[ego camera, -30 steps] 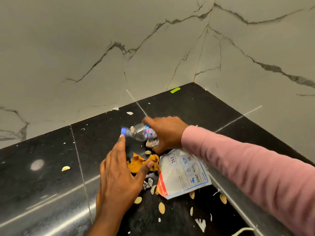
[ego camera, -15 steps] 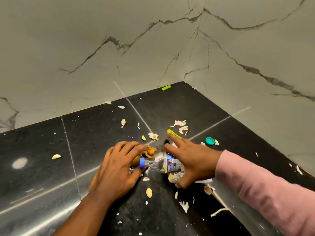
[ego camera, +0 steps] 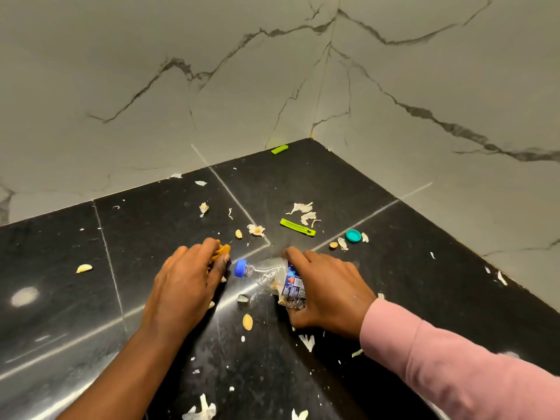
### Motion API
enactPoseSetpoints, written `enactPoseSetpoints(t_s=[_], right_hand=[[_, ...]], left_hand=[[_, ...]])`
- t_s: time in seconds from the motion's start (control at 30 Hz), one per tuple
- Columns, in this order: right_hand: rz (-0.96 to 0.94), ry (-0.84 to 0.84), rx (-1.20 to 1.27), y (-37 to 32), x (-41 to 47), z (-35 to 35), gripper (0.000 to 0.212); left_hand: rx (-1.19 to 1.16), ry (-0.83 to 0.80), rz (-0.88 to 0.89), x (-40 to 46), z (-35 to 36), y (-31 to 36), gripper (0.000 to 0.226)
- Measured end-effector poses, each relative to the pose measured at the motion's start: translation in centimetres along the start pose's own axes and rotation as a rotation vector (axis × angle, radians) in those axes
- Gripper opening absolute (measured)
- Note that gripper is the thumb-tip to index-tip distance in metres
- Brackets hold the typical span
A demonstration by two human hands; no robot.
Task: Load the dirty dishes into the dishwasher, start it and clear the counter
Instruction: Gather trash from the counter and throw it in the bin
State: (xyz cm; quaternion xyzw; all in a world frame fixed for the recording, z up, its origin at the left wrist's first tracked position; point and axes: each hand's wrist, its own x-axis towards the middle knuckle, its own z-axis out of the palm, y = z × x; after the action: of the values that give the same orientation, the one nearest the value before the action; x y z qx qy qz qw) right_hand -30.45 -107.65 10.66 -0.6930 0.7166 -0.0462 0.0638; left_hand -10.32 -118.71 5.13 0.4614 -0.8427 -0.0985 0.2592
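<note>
A crushed clear plastic bottle [ego camera: 266, 275] with a blue cap and blue label lies on the black counter [ego camera: 394, 268]. My right hand [ego camera: 327, 294] grips its label end, with the cap pointing left. My left hand [ego camera: 185, 286] lies over a crumpled orange-yellow scrap [ego camera: 223, 249], fingers curled around it. The scrap peeks out past the fingertips. Garlic cloves and peels are scattered around both hands.
A green clip [ego camera: 297, 227] and a teal bottle cap [ego camera: 353, 235] lie beyond my right hand. Another green piece [ego camera: 279, 149] sits at the corner by the marble walls [ego camera: 212, 86]. A garlic clove [ego camera: 84, 268] lies far left, another [ego camera: 247, 322] between my wrists.
Both hands dragged the bottle and the orange scrap toward me, away from the corner. The white printed packet seen earlier is out of sight. More peels, the clip and the cap came into view.
</note>
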Motion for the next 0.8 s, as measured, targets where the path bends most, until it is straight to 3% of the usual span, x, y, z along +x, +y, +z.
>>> enactPoseSetpoints(t_s=[0.2, 0.47, 0.67, 0.8], right_hand=[[0.235, 0.239, 0.152, -2.0, -3.8, 0.6, 0.068], [0.388, 0.565, 0.671, -9.1, -13.7, -2.2, 0.06], [0.348, 0.664, 1.27, -19.9, -24.5, -2.9, 0.052], [0.257, 0.497, 1.642, -26.2, -31.1, -0.5, 0.043]], left_hand=[[0.008, 0.091, -0.029, -0.5, -0.2, 0.4, 0.036], [-0.632, 0.288, -0.244, -6.8, -4.5, 1.8, 0.031], [-1.122, -0.008, -0.281, -23.4, -13.5, 6.2, 0.031], [-1.199, -0.333, -0.253, -34.8, -15.7, 6.0, 0.037]])
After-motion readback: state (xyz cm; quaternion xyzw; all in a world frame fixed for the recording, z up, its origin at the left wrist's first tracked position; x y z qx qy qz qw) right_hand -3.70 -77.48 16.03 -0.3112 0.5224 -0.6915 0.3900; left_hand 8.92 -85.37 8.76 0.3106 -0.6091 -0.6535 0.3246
